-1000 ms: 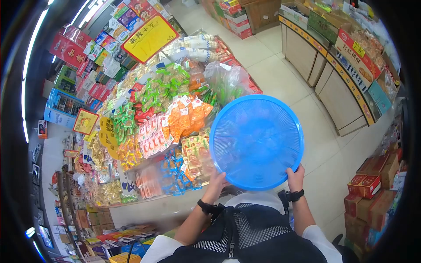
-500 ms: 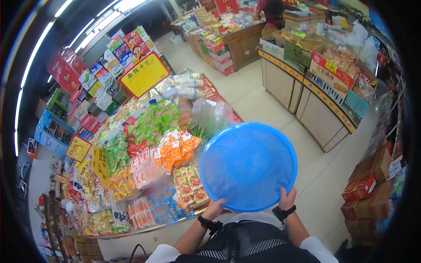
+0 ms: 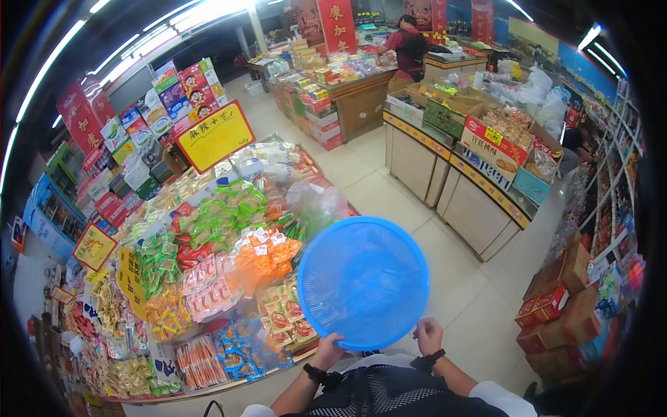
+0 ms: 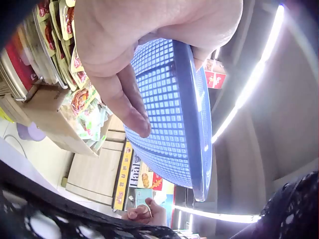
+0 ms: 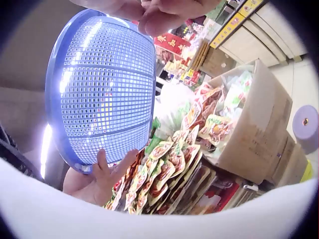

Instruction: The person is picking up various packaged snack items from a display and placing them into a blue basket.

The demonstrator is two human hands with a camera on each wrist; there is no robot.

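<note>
A round blue mesh basket [image 3: 361,281] is held tilted on edge in front of my chest. My left hand [image 3: 328,345] grips its lower rim, with the thumb lying across the mesh [image 4: 169,124] in the left wrist view. My right hand [image 3: 427,332] hovers just right of the rim with loosely curled fingers and holds nothing. The right wrist view shows the basket's [image 5: 99,89] inside empty, the left hand [image 5: 97,179] at its bottom edge and the right fingertips [image 5: 149,15] close to the top edge.
A display table [image 3: 229,379] heaped with bagged snacks stands at my left under a yellow sign [image 3: 214,135]. Wooden counters [image 3: 445,174] with boxed goods line the right of the tiled aisle. Red cartons [image 3: 556,306] are stacked at far right. A person in red [image 3: 410,45] stands far back.
The basket has sunk lower and nearer my body. My right hand has come off its rim, and only the left hand holds it. The view has tipped up toward the aisle.
</note>
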